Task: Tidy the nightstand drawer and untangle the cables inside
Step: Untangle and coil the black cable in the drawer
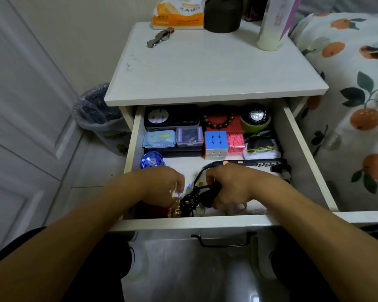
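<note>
The white nightstand drawer [306, 153] is pulled out below me. A tangle of black cables [191, 200] lies at its front middle. My right hand [229, 186] is closed around a black plug-like piece at the cable's end, and a black cord runs up from it toward a long black device [249, 164]. My left hand [165, 184] pinches small gold-coloured trinkets [175, 209] just left of the tangle. What lies under both palms is hidden.
The drawer's back row holds a black box [171, 117], wooden beads [219, 122], a cube puzzle [216, 144], a pink maze box [235, 143] and a blue spinner [151, 160]. On top stand a tissue pack [178, 15], a dark jar [224, 14] and a watch [160, 37]. A bin [98, 114] stands left, a bed right.
</note>
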Demonstrator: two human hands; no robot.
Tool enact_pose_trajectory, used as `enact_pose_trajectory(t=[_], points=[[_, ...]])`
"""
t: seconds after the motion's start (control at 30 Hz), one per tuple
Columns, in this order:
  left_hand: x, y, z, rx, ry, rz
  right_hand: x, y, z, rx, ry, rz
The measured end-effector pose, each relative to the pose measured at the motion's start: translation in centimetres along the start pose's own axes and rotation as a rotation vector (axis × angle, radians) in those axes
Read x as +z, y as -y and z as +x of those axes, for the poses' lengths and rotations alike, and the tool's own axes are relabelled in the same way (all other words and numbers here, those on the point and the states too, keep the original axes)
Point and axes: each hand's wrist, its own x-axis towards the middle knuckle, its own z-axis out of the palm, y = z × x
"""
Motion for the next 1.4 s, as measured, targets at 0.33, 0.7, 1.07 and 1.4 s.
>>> enact_pose_trajectory(t=[0.33, 0.7, 1.07, 1.4], points=[[-0.1, -1.9, 0.7, 0.217, -0.277, -0.251, -1.2, -1.4, -1.2, 0.006, 0.17, 0.683], [0.5, -1.3, 0.8, 0.113, -0.391, -0.427, -1.2, -1.2, 0.2, 0.102, 0.119, 0.564], [-1.2, 2.6, 1.2, -0.229, -0.583, -0.377, -0.8, 0.2, 0.6, -0.004, -0.142, -0.148], [-1.3, 1.4, 3.9, -0.391, -0.595, 0.074, 0.1, 0.8, 1.2, -0.15, 0.155, -0.174]])
